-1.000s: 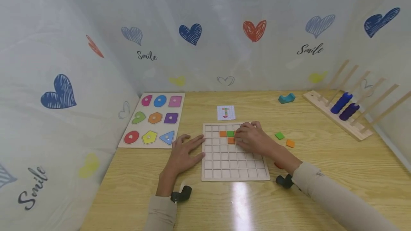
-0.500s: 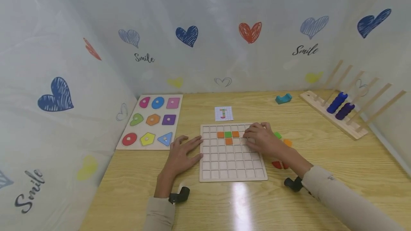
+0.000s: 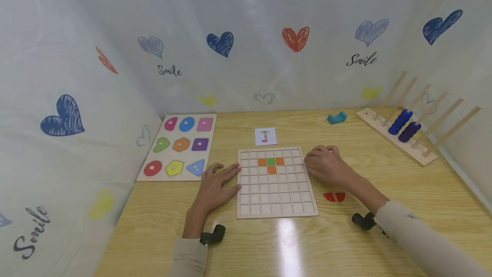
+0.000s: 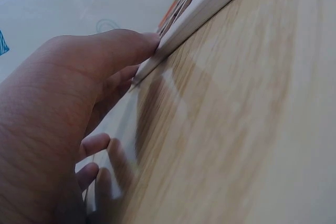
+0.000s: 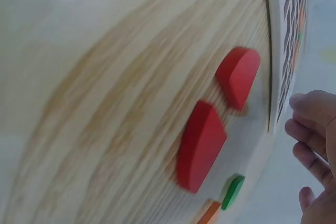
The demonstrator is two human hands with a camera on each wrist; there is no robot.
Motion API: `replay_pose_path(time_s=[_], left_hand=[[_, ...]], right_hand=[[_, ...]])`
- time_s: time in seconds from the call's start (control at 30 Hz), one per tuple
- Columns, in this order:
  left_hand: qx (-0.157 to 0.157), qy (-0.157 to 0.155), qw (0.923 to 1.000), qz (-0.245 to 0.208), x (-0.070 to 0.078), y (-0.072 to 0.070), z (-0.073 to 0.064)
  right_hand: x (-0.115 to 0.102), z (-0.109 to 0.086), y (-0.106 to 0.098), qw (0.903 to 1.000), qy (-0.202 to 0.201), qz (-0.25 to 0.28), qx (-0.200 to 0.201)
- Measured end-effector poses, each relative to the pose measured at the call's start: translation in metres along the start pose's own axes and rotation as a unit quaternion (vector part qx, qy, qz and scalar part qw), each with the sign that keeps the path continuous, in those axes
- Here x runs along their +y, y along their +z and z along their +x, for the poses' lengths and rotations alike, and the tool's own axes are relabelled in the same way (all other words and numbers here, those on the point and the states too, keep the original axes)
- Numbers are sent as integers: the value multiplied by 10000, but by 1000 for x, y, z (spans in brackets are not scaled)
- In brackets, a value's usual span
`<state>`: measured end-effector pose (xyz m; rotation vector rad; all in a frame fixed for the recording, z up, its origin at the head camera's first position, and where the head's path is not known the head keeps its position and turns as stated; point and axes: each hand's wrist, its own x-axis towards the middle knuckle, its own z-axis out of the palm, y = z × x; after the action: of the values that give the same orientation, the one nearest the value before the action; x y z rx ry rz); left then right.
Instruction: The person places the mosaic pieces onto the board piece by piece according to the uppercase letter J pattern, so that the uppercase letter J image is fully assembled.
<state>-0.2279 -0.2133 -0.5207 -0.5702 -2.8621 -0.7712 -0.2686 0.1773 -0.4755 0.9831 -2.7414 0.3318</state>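
Observation:
A pale wooden grid board (image 3: 276,206) lies on the table, with a green tile (image 3: 270,161) between two orange tiles and another orange tile (image 3: 271,169) just below it. Fingertips and thumb of my left hand (image 3: 215,189) touch the board's left edge, fingers mostly straight. Past the right edge hovers my right hand (image 3: 326,166), its fingers loosely bent and nothing seen between them. Two red curved pieces (image 5: 202,148) lie on the table below it. The right wrist view also shows a loose green tile (image 5: 232,192) and an orange tile (image 5: 210,213), both hidden by the hand from the head.
A small card (image 3: 265,136) with a coloured J pattern lies behind the board. To the left is a shape puzzle (image 3: 181,170). A teal curved block (image 3: 337,118) and a wooden peg stand (image 3: 396,136) with blue and purple pieces stand at the back right.
My right hand has moved right, off the grid and past the board's edge, uncovering the right orange tile in the row. My left hand keeps its place at the board.

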Motion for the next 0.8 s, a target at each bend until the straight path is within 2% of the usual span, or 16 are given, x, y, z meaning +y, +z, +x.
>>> replay_pose_path(time_s=[0.3,0.6,0.8], left_hand=[[-5,-60,10000,45,1,-1,0],[-32,-87,10000,22,3,-1,1],[-34,-71,10000,13,3,-1,1]], right_hand=[[18,-13,-2,9999,75,63,126],[30,-24,-5,9989,446,121,-26],[37,-28,-9,9985,540,104,-81]])
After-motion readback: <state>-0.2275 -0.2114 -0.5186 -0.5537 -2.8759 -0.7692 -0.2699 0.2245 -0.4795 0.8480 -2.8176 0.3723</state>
